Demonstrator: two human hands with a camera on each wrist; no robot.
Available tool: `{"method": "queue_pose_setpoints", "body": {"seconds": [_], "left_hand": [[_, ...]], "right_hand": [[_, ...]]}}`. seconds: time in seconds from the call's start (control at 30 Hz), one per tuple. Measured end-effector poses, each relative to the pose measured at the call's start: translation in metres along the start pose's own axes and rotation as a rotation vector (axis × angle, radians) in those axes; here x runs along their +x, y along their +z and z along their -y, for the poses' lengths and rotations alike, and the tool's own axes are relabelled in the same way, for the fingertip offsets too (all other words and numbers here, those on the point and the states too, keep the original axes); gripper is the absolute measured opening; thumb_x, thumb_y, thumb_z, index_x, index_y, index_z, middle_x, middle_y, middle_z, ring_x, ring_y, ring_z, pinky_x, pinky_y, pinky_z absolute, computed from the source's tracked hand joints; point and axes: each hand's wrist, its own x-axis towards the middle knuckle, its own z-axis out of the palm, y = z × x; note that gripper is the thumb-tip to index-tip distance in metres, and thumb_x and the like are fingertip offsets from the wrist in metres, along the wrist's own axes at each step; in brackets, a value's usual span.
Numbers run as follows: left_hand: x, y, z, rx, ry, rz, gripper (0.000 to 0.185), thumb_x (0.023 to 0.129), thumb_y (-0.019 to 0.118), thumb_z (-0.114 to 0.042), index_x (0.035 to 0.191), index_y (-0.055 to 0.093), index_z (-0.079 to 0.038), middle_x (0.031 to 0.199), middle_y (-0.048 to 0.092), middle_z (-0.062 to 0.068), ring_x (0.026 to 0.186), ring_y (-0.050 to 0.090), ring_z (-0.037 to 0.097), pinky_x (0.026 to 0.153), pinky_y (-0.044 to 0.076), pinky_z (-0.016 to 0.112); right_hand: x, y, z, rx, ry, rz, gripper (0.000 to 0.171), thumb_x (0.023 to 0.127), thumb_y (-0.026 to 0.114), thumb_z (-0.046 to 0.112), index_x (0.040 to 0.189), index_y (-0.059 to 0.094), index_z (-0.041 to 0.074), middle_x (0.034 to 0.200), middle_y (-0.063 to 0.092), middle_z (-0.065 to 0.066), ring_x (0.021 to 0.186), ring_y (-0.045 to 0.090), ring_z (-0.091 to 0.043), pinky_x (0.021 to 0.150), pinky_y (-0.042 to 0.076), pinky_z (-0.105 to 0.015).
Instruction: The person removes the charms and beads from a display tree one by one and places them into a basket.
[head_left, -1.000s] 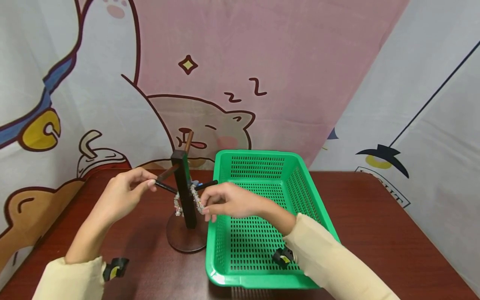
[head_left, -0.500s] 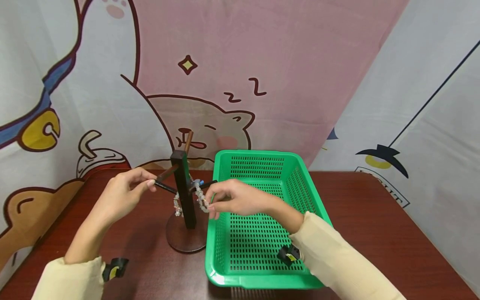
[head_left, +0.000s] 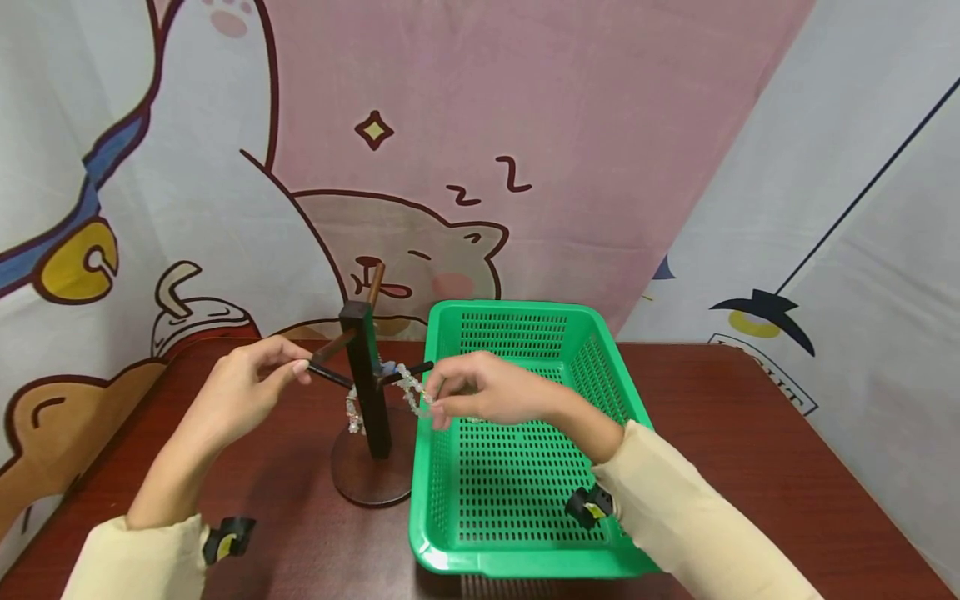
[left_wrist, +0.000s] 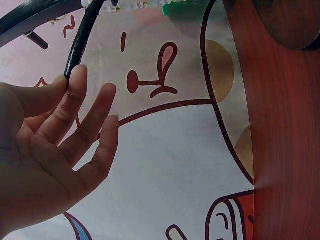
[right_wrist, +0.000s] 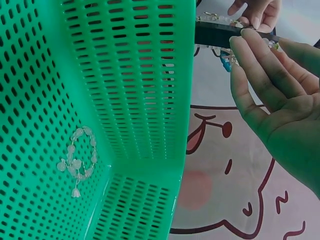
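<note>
Now the right hand [head_left: 487, 396] pinches the beaded bracelet [head_left: 411, 390] and has drawn it outward along the stand's peg [head_left: 411, 369] toward the green basket [head_left: 525, 467]; it seems nearly off the tip. Opposite that grip, the left hand [head_left: 251, 387] keeps pinching another peg [left_wrist: 80, 42], steadying the stand.

Part of the bead bracelet [head_left: 411, 392] is hidden behind the fingers of the right hand [head_left: 487, 396]. The stand [head_left: 367, 392] is cut off by the top edge in both wrist views. The bracelets behind its post are too small to be told apart.
</note>
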Motion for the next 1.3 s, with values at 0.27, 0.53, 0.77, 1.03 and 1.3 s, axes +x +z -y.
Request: {"method": "queue_pose_setpoints", "body": {"seconds": [0.27,0.53,0.77,1.03,1.3], "left_hand": [[0.0,0.001,0.001,0.001,0.012,-0.005,0.009,0.09,0.057,-0.006,0.094,0.065,-0.005,0.076,0.066,0.001,0.074,0.057,0.019,0.059,0.037,0.033],[0.0,0.001,0.001,-0.001,0.008,-0.004,0.009,0.09,0.057,-0.006,0.094,0.065,-0.005,0.076,0.066,0.0,0.072,0.056,0.018,0.057,0.036,0.031],[0.001,0.001,0.001,-0.001,0.013,-0.003,0.009,0.09,0.057,-0.007,0.094,0.065,-0.005,0.076,0.066,0.0,0.073,0.056,0.018,0.057,0.035,0.031],[0.001,0.001,0.001,0.001,0.016,-0.005,0.009,0.09,0.057,-0.007,0.094,0.065,-0.005,0.076,0.066,0.001,0.072,0.055,0.018,0.056,0.034,0.03],[0.001,0.0,0.0,0.001,0.002,0.0,0.009,0.09,0.056,-0.006,0.094,0.064,-0.005,0.077,0.065,0.001,0.072,0.055,0.018,0.056,0.035,0.031]], "right_hand": [[-0.004,-0.005,0.003,0.004,0.012,-0.03,0.006,0.091,0.051,-0.001,0.095,0.056,-0.002,0.083,0.066,-0.016,0.077,0.064,-0.018,0.057,0.041,-0.024],[-0.007,-0.01,0.005,0.01,0.012,-0.056,0.006,0.091,0.051,-0.001,0.095,0.055,-0.003,0.083,0.066,-0.014,0.077,0.064,-0.018,0.066,0.048,-0.03],[-0.009,-0.016,0.003,-0.002,-0.002,-0.073,0.005,0.091,0.052,-0.001,0.094,0.055,-0.003,0.081,0.066,-0.014,0.077,0.063,-0.025,0.07,0.049,-0.033],[-0.012,-0.022,0.002,0.007,-0.002,-0.091,0.007,0.09,0.051,-0.003,0.095,0.055,-0.005,0.081,0.065,-0.016,0.078,0.063,-0.03,0.072,0.05,-0.035],[-0.015,-0.025,-0.002,-0.012,0.023,-0.119,0.006,0.09,0.053,-0.001,0.095,0.056,-0.003,0.081,0.065,-0.017,0.077,0.063,-0.028,0.073,0.05,-0.038]]}}
